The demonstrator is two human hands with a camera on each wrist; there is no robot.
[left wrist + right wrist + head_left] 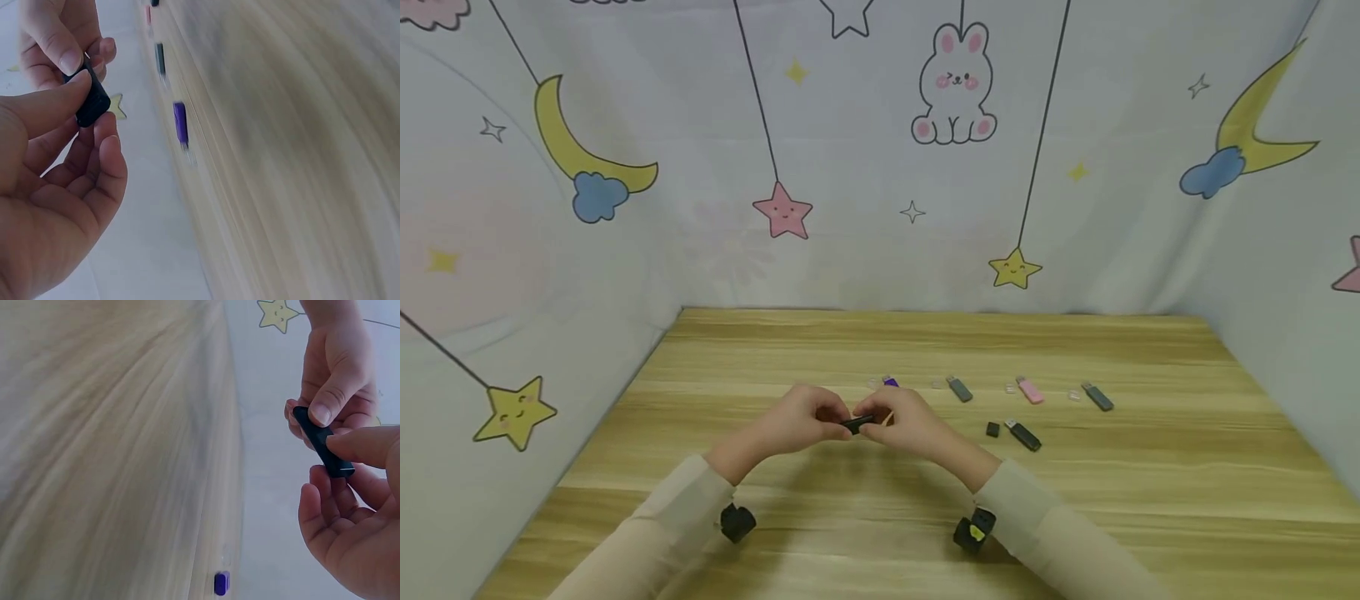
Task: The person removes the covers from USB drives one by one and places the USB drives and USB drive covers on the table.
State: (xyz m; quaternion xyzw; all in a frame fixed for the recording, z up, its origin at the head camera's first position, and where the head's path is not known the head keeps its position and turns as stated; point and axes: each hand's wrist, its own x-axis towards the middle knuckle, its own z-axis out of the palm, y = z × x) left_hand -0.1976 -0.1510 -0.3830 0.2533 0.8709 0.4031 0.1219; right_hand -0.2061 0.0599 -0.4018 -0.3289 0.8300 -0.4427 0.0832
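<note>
Both hands meet over the middle of the table around one black USB flash drive. My left hand pinches one end between thumb and fingers. At the other end, my right hand has thumb and fingertips on it in the same way. Seen from the right wrist, the black flash drive is a slim stick with a thin pale line near one end, and no metal plug shows. Just behind the right hand lies a purple flash drive, partly covered by that hand.
Farther right on the wooden table lie a grey flash drive, a pink one and a dark grey one, with clear caps beside them. Nearer are an uncapped black flash drive and a black cap.
</note>
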